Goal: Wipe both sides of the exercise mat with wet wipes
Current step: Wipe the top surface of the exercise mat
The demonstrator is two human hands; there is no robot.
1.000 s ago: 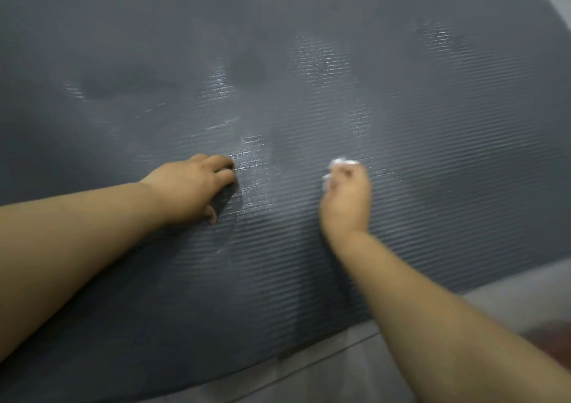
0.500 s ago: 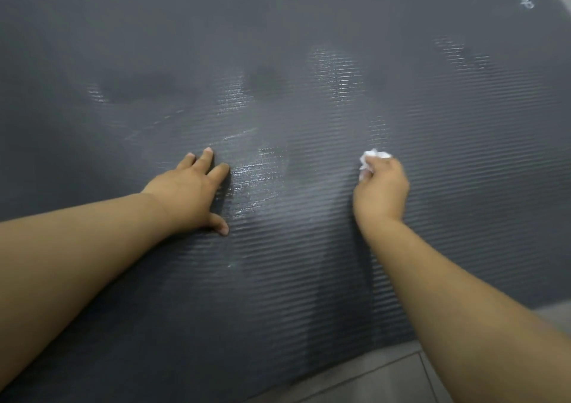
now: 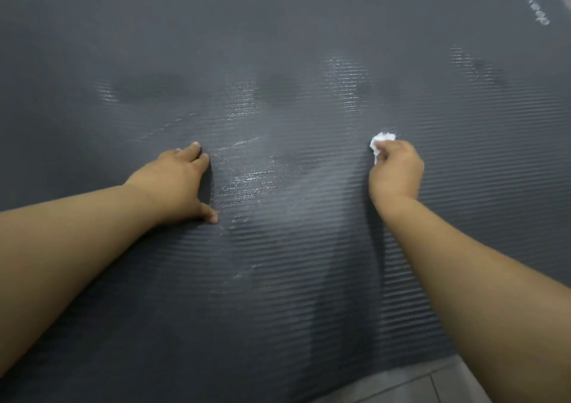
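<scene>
As the right hand (image 3: pixel 397 173) has slid rightward across the exercise mat (image 3: pixel 278 310) spread over the floor (image 3: pixel 417 387), fingers curled round a balled wet wipe (image 3: pixel 381 141), damp streaks (image 3: pixel 247 183) lie left of it. The left hand (image 3: pixel 179 183) presses flat, fingers straight, bracing the mat. This face seems only partly wiped.

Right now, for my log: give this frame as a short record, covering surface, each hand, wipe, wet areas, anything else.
Surface: dark grey ribbed exercise mat, spread flat
Left hand: pressed flat on the mat, fingers straight, holding nothing
Right hand: on the mat, fingers curled round the wet wipe
Wet wipe: white, crumpled, showing past the fingers
Wet areas: shiny streaks between and beyond the hands
Other: white logo at far right; tiled floor at near right
</scene>
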